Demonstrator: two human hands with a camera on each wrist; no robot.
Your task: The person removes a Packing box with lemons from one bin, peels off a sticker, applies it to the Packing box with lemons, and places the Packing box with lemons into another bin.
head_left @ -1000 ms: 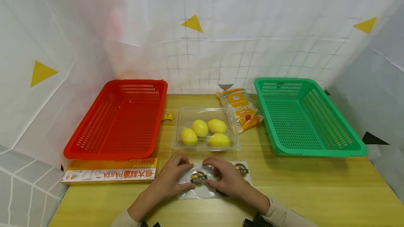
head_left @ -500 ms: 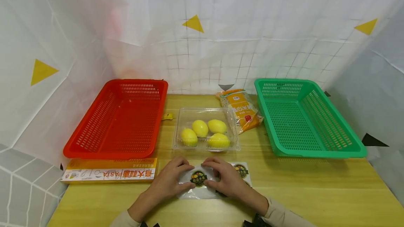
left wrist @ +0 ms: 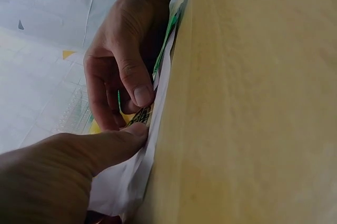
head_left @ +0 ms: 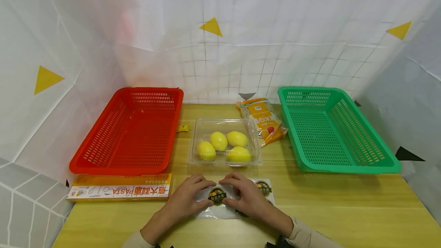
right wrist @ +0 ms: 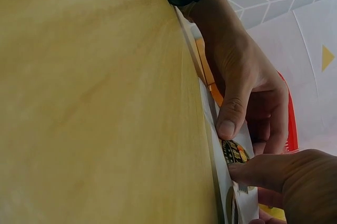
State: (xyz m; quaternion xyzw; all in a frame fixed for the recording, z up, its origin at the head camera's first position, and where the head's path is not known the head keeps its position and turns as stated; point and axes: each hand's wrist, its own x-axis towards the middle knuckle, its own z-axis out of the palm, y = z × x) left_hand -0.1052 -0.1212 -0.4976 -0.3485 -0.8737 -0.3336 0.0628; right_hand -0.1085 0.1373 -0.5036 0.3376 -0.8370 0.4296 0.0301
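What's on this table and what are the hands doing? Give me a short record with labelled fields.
Left hand: left hand pinches the sticker sheet
Right hand: right hand pinches the same sheet, thumb by a round sticker
Behind the hands: clear box holding four lemons
Left side: red basket, pasta box in front of it
Right side: green basket, orange packet beside it
Surface: wooden table

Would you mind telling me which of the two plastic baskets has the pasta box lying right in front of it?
The red basket on the left: the long pasta box lies along its near edge. The green basket on the right has only bare table before it.
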